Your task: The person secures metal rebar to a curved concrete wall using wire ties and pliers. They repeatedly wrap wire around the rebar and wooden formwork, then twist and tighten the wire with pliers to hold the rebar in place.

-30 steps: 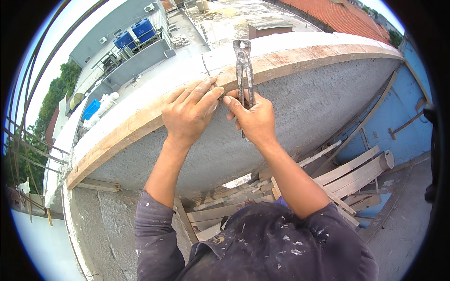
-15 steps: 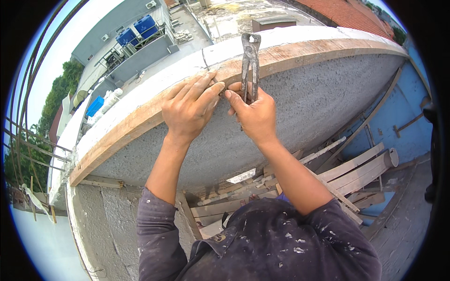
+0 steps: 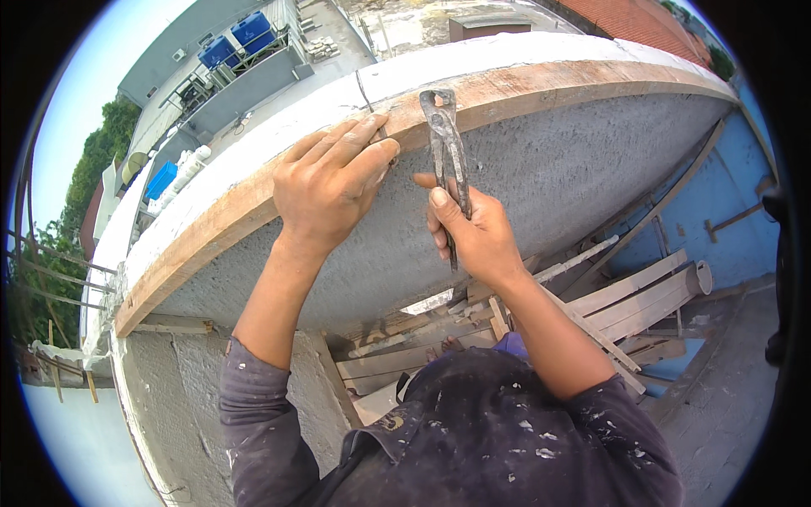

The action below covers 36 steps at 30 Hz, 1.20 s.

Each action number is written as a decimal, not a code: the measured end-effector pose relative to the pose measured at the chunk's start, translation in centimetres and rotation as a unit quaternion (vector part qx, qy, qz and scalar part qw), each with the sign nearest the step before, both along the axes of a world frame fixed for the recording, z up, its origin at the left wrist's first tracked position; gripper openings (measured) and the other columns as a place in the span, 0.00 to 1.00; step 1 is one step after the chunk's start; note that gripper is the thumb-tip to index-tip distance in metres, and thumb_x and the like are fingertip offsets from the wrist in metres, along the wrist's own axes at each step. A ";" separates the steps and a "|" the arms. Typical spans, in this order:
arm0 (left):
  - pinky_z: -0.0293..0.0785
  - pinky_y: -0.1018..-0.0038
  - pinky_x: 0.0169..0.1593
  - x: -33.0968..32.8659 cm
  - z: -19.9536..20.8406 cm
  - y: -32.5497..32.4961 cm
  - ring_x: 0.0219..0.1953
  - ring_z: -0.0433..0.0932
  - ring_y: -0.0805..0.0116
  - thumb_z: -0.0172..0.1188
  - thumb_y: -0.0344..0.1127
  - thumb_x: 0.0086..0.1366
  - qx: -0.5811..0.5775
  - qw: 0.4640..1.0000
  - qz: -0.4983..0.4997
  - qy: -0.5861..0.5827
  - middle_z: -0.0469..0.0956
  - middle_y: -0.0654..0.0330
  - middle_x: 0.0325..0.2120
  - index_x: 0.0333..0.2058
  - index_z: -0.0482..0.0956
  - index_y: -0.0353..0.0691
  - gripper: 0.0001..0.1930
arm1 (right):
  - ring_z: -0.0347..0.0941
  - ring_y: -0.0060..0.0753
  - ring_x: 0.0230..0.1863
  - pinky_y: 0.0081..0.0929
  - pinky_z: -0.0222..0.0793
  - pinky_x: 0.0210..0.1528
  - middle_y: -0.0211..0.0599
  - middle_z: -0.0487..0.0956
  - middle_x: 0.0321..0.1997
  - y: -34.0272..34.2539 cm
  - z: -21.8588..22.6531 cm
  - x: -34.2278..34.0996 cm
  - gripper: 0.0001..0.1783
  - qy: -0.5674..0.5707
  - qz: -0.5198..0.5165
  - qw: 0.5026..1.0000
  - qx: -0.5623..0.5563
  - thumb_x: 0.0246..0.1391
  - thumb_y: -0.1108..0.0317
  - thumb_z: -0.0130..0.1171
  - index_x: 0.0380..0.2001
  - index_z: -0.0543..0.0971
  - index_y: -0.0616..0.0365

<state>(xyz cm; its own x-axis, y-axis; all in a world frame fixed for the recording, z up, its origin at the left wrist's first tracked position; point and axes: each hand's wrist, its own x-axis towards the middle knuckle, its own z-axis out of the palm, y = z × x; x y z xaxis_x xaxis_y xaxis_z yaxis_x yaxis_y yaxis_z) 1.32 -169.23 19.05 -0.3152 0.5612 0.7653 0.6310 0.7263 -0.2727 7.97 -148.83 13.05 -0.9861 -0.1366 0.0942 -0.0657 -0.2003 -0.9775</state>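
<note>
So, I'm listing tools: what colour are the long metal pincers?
The pincers are dark grey with pale smudges; best in head view.

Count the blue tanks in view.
2: the left tank and, just right of it and slightly higher in view, the right tank, both beyond the curved board, upper left. Others may be hidden.

shirt [image 3: 498, 431]: dark purple-grey, white-flecked | sleeves [image 3: 258, 406]: ending near elbows, white-flecked | hands [image 3: 319, 190]: bare
</note>
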 end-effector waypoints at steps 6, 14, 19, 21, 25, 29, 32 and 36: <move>0.83 0.71 0.49 -0.5 -1.0 -0.3 0.49 0.87 0.72 0.70 0.42 0.62 0.011 1.000 -0.003 0.026 0.89 0.71 0.45 0.38 0.87 0.61 0.05 | 0.78 0.24 0.37 0.28 0.77 0.42 0.33 0.79 0.39 3.5 -2.3 2.0 0.29 0.040 0.021 0.963 0.265 0.72 0.54 0.59 0.67 0.73 0.64; 0.83 0.72 0.48 -0.7 -1.4 -0.4 0.48 0.87 0.72 0.68 0.41 0.63 0.039 0.998 -0.031 0.045 0.89 0.71 0.42 0.37 0.86 0.59 0.04 | 0.79 0.39 0.49 0.37 0.73 0.55 0.44 0.81 0.46 3.5 0.7 2.2 0.32 0.025 0.040 0.929 0.368 0.69 0.62 0.59 0.74 0.67 0.48; 0.83 0.72 0.49 -0.8 -1.8 -0.4 0.48 0.87 0.72 0.66 0.40 0.65 0.055 0.997 -0.027 0.050 0.89 0.71 0.42 0.36 0.85 0.59 0.03 | 0.81 0.32 0.42 0.33 0.72 0.53 0.35 0.84 0.33 2.3 1.3 3.2 0.32 -0.009 -0.016 0.920 0.392 0.71 0.59 0.59 0.74 0.67 0.50; 0.83 0.72 0.49 -0.9 -1.9 -0.4 0.48 0.87 0.73 0.65 0.39 0.65 0.055 0.997 -0.028 0.053 0.89 0.71 0.42 0.36 0.85 0.58 0.03 | 0.82 0.36 0.45 0.38 0.73 0.54 0.46 0.85 0.41 1.9 1.7 3.5 0.32 0.087 -0.046 0.877 0.470 0.71 0.62 0.59 0.75 0.67 0.43; 0.83 0.71 0.50 -1.1 -2.1 -0.4 0.48 0.87 0.72 0.64 0.39 0.66 0.058 0.996 -0.027 0.060 0.89 0.70 0.41 0.36 0.85 0.58 0.03 | 0.79 0.43 0.45 0.45 0.73 0.54 0.48 0.81 0.41 1.6 3.0 4.1 0.32 0.123 -0.080 0.796 0.587 0.70 0.64 0.59 0.75 0.67 0.35; 0.83 0.71 0.51 -1.2 -2.2 -0.4 0.49 0.87 0.72 0.62 0.40 0.68 0.059 0.996 -0.032 0.063 0.89 0.70 0.41 0.37 0.85 0.58 0.04 | 0.76 0.44 0.43 0.45 0.74 0.52 0.46 0.78 0.39 0.8 3.8 4.6 0.32 0.150 -0.116 0.745 0.639 0.69 0.65 0.58 0.74 0.69 0.34; 0.82 0.71 0.52 -1.1 -2.2 -0.5 0.49 0.87 0.72 0.61 0.40 0.68 0.050 0.996 -0.023 0.066 0.89 0.70 0.41 0.37 0.85 0.57 0.04 | 0.78 0.45 0.42 0.44 0.76 0.50 0.47 0.77 0.43 0.5 4.5 4.7 0.31 0.158 -0.136 0.731 0.650 0.69 0.67 0.59 0.73 0.71 0.36; 0.82 0.71 0.51 -0.9 -2.0 -0.5 0.49 0.87 0.72 0.62 0.40 0.68 0.048 0.997 -0.021 0.058 0.89 0.70 0.41 0.37 0.85 0.57 0.04 | 0.80 0.46 0.43 0.44 0.78 0.49 0.48 0.77 0.46 0.6 5.2 4.9 0.30 0.137 -0.126 0.736 0.651 0.68 0.70 0.59 0.71 0.73 0.38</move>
